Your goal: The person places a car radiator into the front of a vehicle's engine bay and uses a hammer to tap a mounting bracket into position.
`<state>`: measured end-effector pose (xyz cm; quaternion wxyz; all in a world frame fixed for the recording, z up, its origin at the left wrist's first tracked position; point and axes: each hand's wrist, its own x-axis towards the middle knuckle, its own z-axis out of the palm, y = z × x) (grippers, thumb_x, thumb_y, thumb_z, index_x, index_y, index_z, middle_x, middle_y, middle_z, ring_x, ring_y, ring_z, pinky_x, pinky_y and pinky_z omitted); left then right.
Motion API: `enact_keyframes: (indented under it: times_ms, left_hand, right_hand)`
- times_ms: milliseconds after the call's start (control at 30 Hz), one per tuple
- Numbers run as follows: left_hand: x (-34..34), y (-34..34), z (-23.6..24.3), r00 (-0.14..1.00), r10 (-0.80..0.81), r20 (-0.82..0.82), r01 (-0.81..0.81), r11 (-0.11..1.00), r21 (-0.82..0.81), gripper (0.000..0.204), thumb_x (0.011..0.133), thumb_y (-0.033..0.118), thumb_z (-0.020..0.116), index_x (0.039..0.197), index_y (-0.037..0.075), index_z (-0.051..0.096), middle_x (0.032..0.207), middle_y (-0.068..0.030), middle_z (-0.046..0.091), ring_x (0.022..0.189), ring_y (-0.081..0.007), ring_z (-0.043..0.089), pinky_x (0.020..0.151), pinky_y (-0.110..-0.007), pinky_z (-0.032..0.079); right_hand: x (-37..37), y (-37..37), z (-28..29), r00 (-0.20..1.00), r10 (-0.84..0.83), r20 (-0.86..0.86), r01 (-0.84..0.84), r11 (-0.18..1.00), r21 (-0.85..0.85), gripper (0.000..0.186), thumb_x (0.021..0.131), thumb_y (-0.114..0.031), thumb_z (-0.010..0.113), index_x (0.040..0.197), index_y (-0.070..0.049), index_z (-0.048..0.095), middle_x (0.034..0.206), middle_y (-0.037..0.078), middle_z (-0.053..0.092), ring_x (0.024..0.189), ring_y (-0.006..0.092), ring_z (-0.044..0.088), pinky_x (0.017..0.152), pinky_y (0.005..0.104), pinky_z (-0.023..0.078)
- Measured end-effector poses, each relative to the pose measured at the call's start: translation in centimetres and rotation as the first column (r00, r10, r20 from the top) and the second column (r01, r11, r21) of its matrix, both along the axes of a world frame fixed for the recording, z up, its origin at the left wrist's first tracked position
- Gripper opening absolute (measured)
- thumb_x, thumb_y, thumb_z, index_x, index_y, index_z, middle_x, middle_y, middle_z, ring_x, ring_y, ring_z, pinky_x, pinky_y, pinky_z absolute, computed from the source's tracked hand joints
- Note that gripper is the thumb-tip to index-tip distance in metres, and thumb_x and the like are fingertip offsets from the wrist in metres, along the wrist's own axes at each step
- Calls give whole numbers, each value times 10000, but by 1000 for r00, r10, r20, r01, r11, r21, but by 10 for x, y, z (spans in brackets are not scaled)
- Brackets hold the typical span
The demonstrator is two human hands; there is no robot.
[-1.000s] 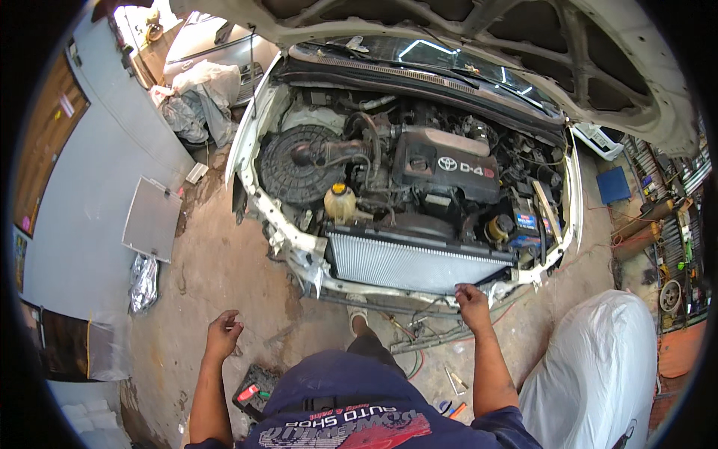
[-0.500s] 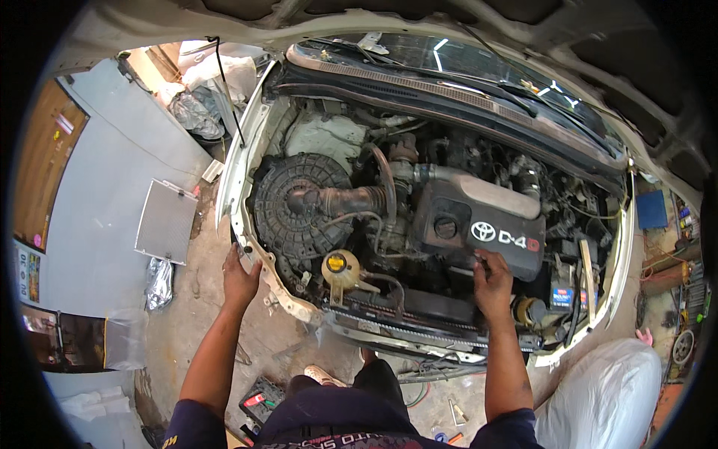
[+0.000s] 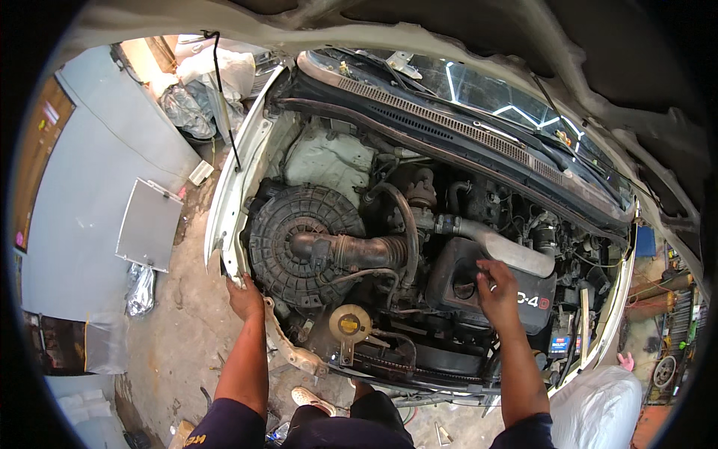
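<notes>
My left hand [image 3: 244,301] grips the white fender edge [image 3: 228,251] beside the round black air filter housing [image 3: 288,266]. My right hand [image 3: 499,295] hovers at the dark engine cover [image 3: 531,314] by its oil cap, fingers loosely bent and apart, with nothing visible in them. A yellow-capped coolant tank [image 3: 350,328] sits between my arms, behind the radiator's top edge [image 3: 419,380]. A ribbed intake hose [image 3: 351,251] runs from the filter housing toward the engine.
The raised hood [image 3: 568,45] hangs overhead, held by a thin stay at left. A grey board [image 3: 146,224] leans at left near a foil bundle [image 3: 140,288]. Plastic-covered items [image 3: 213,75] lie behind. A white covered object [image 3: 594,415] and cluttered racks [image 3: 669,337] are at right.
I have moved in over the engine bay. My left hand has risen onto the fender edge and taken hold; my right hand has moved forward from the radiator to above the engine cover.
</notes>
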<state>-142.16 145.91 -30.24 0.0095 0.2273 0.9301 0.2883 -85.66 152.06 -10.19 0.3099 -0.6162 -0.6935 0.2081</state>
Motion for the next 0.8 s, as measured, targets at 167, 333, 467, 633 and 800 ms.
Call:
enact_keyframes:
  times_ms: [167,333,467,633,800]
  left_hand:
    - [3,4,5,1000,7,16,-7,1000,-10,659,1024,504,666,1481,34,594,1291,-283,733,1160,-495,706,979,-556,559]
    - [-9,-1,-9,999,-32,-3,32,999,21,658,1018,504,672,1458,19,607,1301,-286,722,1161,-491,704,978,-553,556]
    - [-28,-17,-10,946,132,297,-116,991,-69,581,1026,457,688,1350,-25,647,1241,-257,731,1124,-411,715,967,-523,547]
    - [6,-15,27,822,134,554,-137,990,-36,842,939,491,764,1597,70,449,1281,-262,730,1214,-461,692,1065,-539,525]
    - [3,-50,59,650,-310,694,171,949,263,1324,859,499,870,1723,8,-5,1697,-376,289,1579,-510,319,1309,-503,300]
  right_hand:
    - [-61,57,7,996,79,-42,-75,992,98,267,935,-26,740,1201,-46,735,1121,168,715,1030,383,712,895,416,579]
    - [-112,59,-7,987,150,-54,-151,988,-20,264,958,-86,735,1221,-70,739,1138,158,721,1074,386,705,938,446,576]
    - [-166,16,-26,939,343,-25,-343,939,-16,285,968,-111,735,1252,-99,747,1191,155,731,1132,382,695,982,452,565]
    - [-192,-68,-15,868,494,-46,-495,856,-149,328,942,-114,733,1246,8,738,1220,192,741,1123,399,694,1016,472,534]
    - [-245,-158,17,778,328,-536,-616,567,-547,452,978,-226,762,1351,13,674,1185,113,703,979,209,655,887,354,550]
